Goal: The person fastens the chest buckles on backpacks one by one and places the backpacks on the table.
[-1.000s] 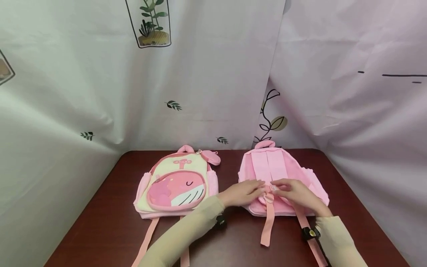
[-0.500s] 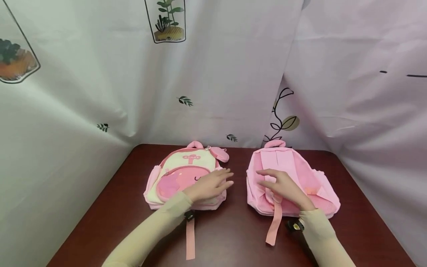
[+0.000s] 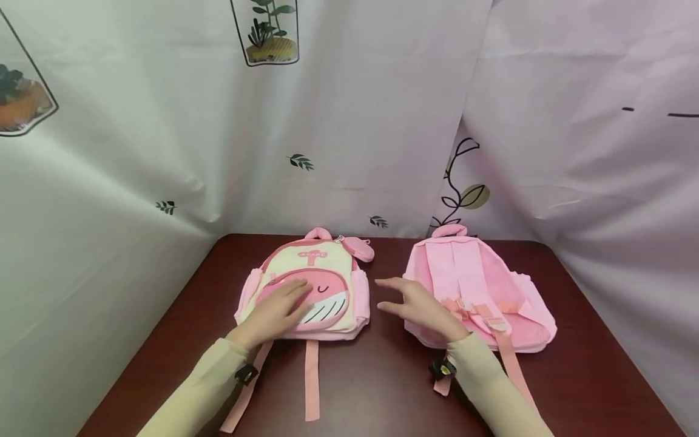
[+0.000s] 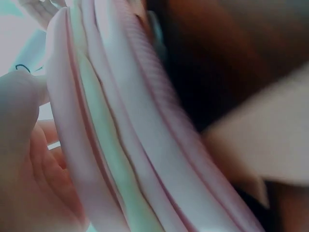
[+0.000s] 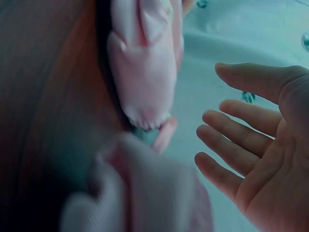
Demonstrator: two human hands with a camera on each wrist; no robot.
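On the left lies a cream and pink backpack [image 3: 333, 267], front side up, with a sleepy whale on its round pocket. My left hand [image 3: 273, 314], fingers extended, is over the lower left of that pocket. In the left wrist view, the layered pink and cream edge of this backpack crosses in front of the hand. A second pink backpack [image 3: 505, 279] lies on the right with its straps and back panel up. Over its left side is my right hand [image 3: 422, 306], fingers spread toward the left backpack. The right wrist view shows the right palm holding nothing.
Both bags lie on a dark red-brown table [image 3: 371, 388]. A small pink pouch [image 3: 358, 249] hangs at the left backpack's top corner. Loose strap ends [image 3: 312, 382] trail toward the near edge. A printed white cloth [image 3: 360, 121] rises behind and beside the table.
Both hands have left the right backpack's straps and moved left. My left hand is now over the whale pocket, the right hand between the bags' near sides. The head view has shifted slightly.
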